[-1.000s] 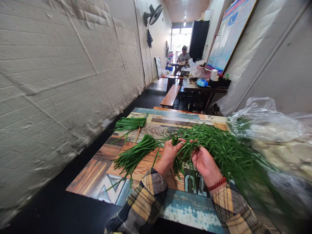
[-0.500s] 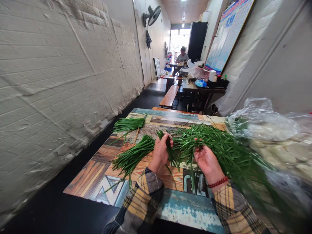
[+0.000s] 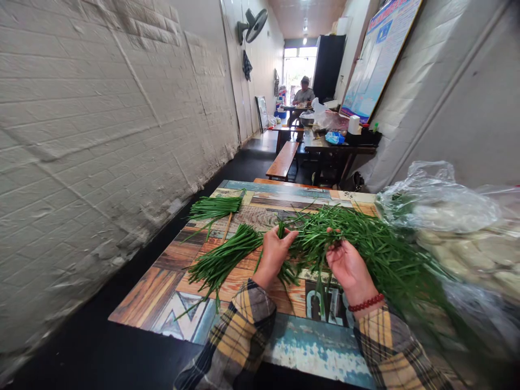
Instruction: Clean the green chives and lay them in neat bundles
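My left hand is closed around a small bunch of green chives, whose ends show above and below the fist. My right hand, a red bead bracelet on its wrist, pinches a few thin chive stems over the edge of a large loose heap of chives. Left of my left hand lies a neat bundle of chives with its stems lined up. Farther back on the left is a second bundle, beside a thin wooden stick. Everything lies on a patchwork-patterned wooden table.
Clear plastic bags with pale contents crowd the table's right side. A whitewashed brick wall runs along the left. Beyond the table stand a bench and another cluttered table. A person sits at the back.
My left hand has moved right, closer to my right hand, with the chives in it. My right hand has shifted only slightly. The bundles on the left lie as before.
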`<state>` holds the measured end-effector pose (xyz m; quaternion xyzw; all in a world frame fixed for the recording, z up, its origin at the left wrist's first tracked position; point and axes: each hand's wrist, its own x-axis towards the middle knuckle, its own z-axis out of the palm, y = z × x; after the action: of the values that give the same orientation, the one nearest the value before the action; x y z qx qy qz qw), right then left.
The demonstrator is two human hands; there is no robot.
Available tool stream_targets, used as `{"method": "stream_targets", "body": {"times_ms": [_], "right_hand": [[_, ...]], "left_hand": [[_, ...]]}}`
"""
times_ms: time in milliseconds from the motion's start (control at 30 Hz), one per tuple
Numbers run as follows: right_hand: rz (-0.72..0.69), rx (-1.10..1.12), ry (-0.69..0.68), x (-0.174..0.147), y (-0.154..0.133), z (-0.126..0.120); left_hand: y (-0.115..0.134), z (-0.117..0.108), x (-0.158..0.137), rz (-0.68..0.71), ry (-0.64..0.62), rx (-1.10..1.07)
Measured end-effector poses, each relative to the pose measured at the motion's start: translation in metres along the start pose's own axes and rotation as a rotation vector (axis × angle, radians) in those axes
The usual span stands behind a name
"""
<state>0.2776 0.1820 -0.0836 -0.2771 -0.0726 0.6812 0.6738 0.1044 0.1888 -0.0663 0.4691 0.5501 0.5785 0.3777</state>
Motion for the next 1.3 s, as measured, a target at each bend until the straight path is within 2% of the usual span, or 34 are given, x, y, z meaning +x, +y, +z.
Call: {"method": "stream_targets", "body": {"times_ms": [67, 233, 367, 500, 833, 1100, 1300], "right_hand": [[0.002, 0.002, 0.002, -0.001, 0.001, 0.000], [-0.002, -0.025, -0.028, -0.002, 0.007, 0.000], [-0.025, -0.064, -0.076, -0.005, 0.015, 0.001], [-0.030, -0.086, -0.084, -0.006, 0.018, 0.001], [-0.055, -0.077, -0.060, -0.001, 0.015, -0.004], [-0.031, -0.104, -0.085, -0.004, 0.018, -0.002], [-0.067, -0.052, -0.011, 0.001, 0.007, -0.004]], "left_hand": [[0.002, 0.001, -0.002, 0.018, -0.027, -0.020], [0.011, 0.005, -0.011, -0.037, -0.243, -0.157], [0.013, 0.006, -0.015, -0.082, -0.318, -0.242], [0.012, 0.006, -0.015, -0.089, -0.311, -0.267], [0.011, 0.005, -0.016, -0.039, -0.330, -0.134], [0.008, 0.009, -0.015, -0.094, -0.282, -0.304], [0.010, 0.003, -0.008, -0.184, -0.173, -0.433]]}}
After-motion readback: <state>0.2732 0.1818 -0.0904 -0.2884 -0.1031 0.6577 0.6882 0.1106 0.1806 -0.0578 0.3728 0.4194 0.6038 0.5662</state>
